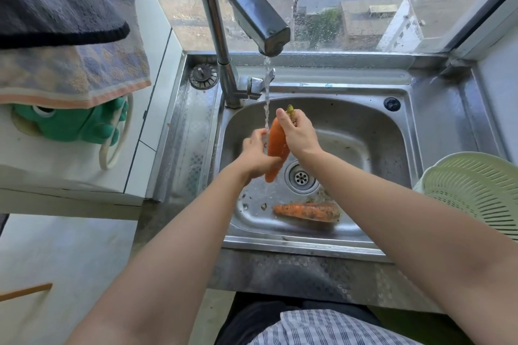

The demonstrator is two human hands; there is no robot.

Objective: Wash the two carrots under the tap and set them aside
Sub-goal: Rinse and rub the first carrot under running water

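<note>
While the sink [392,131] sits under both hands and the tap [246,8] runs above them | right hand [300,134] grips the held carrot [277,145] by its top, left hand [256,157] wraps its lower half | dirty carrot [307,212] lies on the sink floor below the hands.

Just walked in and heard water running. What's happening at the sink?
A person is washing a carrot under the running tap. The right hand grips its stalk end, and the left hand holds its lower part. A second carrot, smeared with soil, lies in the sink near the drain. A green colander sits on the right. Neither carrot has been set aside yet.
</note>
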